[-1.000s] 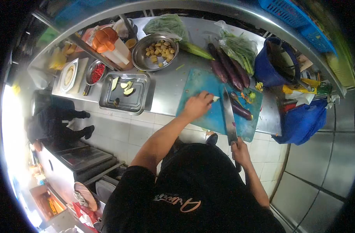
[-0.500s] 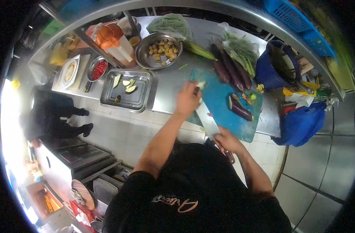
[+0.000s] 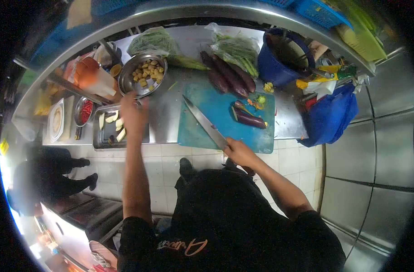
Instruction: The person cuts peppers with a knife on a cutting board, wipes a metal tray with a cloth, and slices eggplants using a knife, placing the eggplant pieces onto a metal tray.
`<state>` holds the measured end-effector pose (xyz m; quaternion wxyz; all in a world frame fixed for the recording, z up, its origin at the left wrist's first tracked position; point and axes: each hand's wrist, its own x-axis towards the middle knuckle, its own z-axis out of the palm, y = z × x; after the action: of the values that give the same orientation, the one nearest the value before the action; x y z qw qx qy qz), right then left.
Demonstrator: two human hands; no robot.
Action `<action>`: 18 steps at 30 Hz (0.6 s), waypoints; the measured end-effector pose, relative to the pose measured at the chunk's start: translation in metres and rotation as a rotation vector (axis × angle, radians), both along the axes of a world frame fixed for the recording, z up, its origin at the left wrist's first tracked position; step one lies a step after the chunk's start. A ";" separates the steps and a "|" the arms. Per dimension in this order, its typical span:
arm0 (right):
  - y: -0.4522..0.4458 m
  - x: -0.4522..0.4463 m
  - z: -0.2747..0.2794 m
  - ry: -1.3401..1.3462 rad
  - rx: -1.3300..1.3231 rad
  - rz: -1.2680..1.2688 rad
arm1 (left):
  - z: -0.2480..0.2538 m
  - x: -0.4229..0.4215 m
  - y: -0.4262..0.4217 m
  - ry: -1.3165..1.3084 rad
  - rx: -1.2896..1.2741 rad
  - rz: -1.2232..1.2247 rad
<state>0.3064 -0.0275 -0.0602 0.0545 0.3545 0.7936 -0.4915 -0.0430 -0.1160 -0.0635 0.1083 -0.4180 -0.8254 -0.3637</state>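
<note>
Left hand [image 3: 135,113] blurred, grip indeterminable | steel-bladed knife [image 3: 204,121] held in closed right hand [image 3: 239,152] | grey metal tray [image 3: 121,146] apparently being filled; low release required

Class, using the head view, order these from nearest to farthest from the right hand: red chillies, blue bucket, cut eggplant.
1. Cut eggplant, on the board, just ahead and right.
2. Blue bucket, farther back, right.
3. Red chillies, far left.

Right grip [image 3: 238,152] closed — left grip [image 3: 135,115] blurred
</note>
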 end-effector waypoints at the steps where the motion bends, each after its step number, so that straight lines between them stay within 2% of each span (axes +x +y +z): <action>1: -0.004 0.007 -0.005 -0.022 -0.016 -0.014 | 0.006 0.037 0.019 0.020 0.000 -0.178; 2: -0.007 0.012 -0.009 -0.042 -0.030 -0.028 | 0.009 0.080 0.040 0.014 -0.113 -0.285; 3: -0.012 0.019 -0.018 -0.060 -0.043 -0.042 | -0.012 0.118 0.059 0.032 -0.147 -0.469; 4: -0.018 0.029 -0.053 0.056 0.070 -0.043 | 0.006 0.158 0.076 0.036 -0.336 -0.682; 5: -0.022 0.033 -0.063 0.035 0.094 -0.035 | -0.014 0.183 0.097 0.022 -0.097 -0.959; 7: -0.025 0.037 -0.073 -0.005 0.141 -0.027 | -0.067 0.226 0.133 0.397 -0.182 -1.010; 10: -0.026 0.050 -0.072 0.170 0.164 -0.019 | -0.039 0.241 0.141 0.371 -0.377 -1.018; 11: -0.025 0.056 -0.068 0.244 0.167 -0.022 | -0.021 0.240 0.135 0.125 -0.358 -0.961; 13: -0.021 0.064 -0.032 0.109 0.022 -0.179 | 0.009 0.229 0.113 -0.362 -0.326 -0.816; 15: -0.017 0.076 -0.025 0.013 -0.020 -0.322 | -0.011 0.201 0.103 -0.714 -0.054 -0.642; 17: -0.017 0.089 -0.038 -0.053 0.042 -0.439 | -0.006 0.177 0.088 -0.643 -0.322 -0.410; 18: -0.016 0.090 -0.043 -0.063 0.048 -0.453 | -0.017 0.167 0.083 -0.654 -0.342 -0.428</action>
<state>0.3966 -0.0434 -0.1028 -0.0410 0.5401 0.7031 -0.4607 0.1238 -0.0333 -0.0803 -0.3078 -0.4547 -0.7593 -0.3493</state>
